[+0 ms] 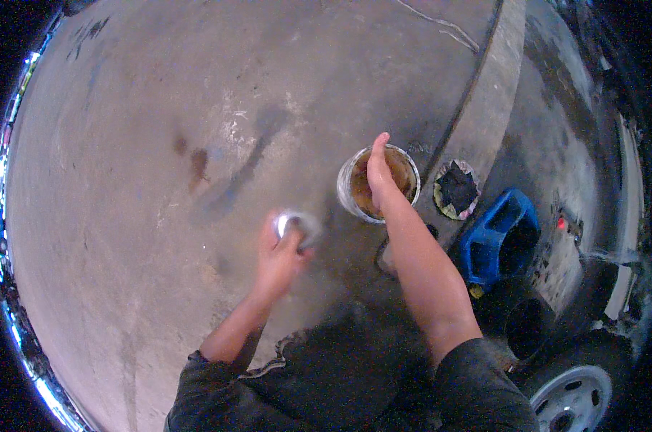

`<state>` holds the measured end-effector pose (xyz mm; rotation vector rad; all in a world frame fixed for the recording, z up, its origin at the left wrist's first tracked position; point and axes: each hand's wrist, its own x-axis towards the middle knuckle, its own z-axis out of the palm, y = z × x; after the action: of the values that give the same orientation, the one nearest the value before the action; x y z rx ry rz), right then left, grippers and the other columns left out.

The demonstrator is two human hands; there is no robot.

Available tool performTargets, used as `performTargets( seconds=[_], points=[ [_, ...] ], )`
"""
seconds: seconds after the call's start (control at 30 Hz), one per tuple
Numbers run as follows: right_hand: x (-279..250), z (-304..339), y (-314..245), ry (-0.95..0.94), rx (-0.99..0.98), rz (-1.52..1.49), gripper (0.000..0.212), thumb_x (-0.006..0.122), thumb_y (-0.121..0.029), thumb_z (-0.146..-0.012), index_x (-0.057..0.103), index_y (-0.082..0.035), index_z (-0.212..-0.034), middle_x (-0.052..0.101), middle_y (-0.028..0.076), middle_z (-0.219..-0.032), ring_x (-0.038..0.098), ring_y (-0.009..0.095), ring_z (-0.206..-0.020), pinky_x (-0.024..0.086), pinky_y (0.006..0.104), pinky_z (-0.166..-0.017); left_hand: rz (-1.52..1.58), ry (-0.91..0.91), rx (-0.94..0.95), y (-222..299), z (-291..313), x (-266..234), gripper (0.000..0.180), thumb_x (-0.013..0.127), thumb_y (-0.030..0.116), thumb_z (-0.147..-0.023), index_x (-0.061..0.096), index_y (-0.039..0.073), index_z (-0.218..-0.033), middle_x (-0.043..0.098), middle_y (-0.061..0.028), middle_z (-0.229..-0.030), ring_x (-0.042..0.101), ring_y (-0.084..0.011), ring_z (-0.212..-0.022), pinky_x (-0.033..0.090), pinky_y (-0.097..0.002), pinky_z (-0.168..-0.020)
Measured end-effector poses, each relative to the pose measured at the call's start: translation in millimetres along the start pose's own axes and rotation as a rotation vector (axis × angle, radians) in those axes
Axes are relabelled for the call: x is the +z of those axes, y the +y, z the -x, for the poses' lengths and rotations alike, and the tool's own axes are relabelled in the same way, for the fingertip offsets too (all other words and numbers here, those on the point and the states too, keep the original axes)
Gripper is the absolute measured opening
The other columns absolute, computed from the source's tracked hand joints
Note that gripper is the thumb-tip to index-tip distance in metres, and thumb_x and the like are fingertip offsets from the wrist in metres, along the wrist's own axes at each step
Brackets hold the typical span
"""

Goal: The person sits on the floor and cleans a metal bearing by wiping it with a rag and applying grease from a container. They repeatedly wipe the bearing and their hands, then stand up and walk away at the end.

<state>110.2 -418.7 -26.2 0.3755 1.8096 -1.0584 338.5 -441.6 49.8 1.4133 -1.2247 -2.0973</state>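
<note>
My left hand [279, 261] is closed round a shiny, silvery round thing [297, 225], smeared by motion; it may be a metal cup, but I cannot tell. It is held over the concrete floor, left of a whitish bucket [348, 199] filled with brown liquid [399, 175]. My right hand [378, 171] is over the bucket's mouth, seen edge-on with its fingers stretched out and nothing visible in it. I cannot tell whether it touches the liquid or the rim.
Right of the bucket stands a round container with a crumpled pale rim and dark contents [458, 190]. Beyond it are a blue plastic piece with openings [495, 234] and a wheel [572, 399]. A raised concrete strip [495, 86] runs up the right side. Dark stains [198, 167] mark the floor.
</note>
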Motion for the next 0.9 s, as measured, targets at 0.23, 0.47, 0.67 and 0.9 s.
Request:
performTargets(
  seconds=[0.23, 0.47, 0.67, 0.9],
  points=[
    [-62.1, 116.6, 14.1, -0.166, -0.516, -0.307, 0.086, 0.014, -0.071, -0.091, 0.057, 0.0, -0.117, 0.059, 0.006, -0.101, 0.045, 0.013, -0.085, 0.036, 0.0273, -0.08, -0.181, -0.228, 0.087, -3.0, -1.1, 12.6, 0.041, 0.046, 0.006, -0.084, 0.038, 0.013, -0.124, 0.053, -0.0098, -0.075, 0.045, -0.0123, -0.046, 0.029, -0.0233, -0.033],
    [-119.8, 199.0, 79.0, -0.698, -0.847, -0.832, 0.083, 0.013, -0.066, -0.093, 0.051, -0.001, -0.128, 0.045, 0.008, -0.14, 0.035, 0.017, -0.13, 0.027, 0.0311, -0.101, -0.016, -0.356, -0.284, 32.9, 58.7, 102.1, 0.032, 0.044, 0.011, -0.088, 0.043, 0.016, -0.119, 0.05, -0.0045, -0.073, 0.043, -0.0103, -0.047, 0.028, -0.0228, -0.034],
    [-156.4, 222.1, 103.6, -0.145, -1.43, -0.169, 0.085, 0.006, -0.068, -0.09, 0.057, -0.012, -0.129, 0.029, 0.015, -0.147, 0.021, 0.031, -0.138, 0.011, 0.0447, -0.113, -0.024, -0.632, -0.271, 50.0, 109.9, 148.6, 0.018, 0.042, 0.018, -0.092, 0.047, 0.016, -0.109, 0.05, -0.0017, -0.068, 0.041, -0.0072, -0.044, 0.025, -0.0201, -0.031],
    [-216.7, 243.9, 126.9, 0.407, -1.778, 0.265, 0.074, 0.018, -0.068, -0.091, 0.064, -0.017, -0.122, 0.037, 0.021, -0.139, 0.031, 0.036, -0.13, 0.019, 0.0494, -0.109, -0.12, -0.667, -0.309, 54.9, 151.1, 169.8, 0.016, 0.041, 0.021, -0.091, 0.05, 0.013, -0.101, 0.046, -0.0015, -0.057, 0.032, -0.0058, -0.037, 0.023, -0.0194, -0.03]
  ],
)
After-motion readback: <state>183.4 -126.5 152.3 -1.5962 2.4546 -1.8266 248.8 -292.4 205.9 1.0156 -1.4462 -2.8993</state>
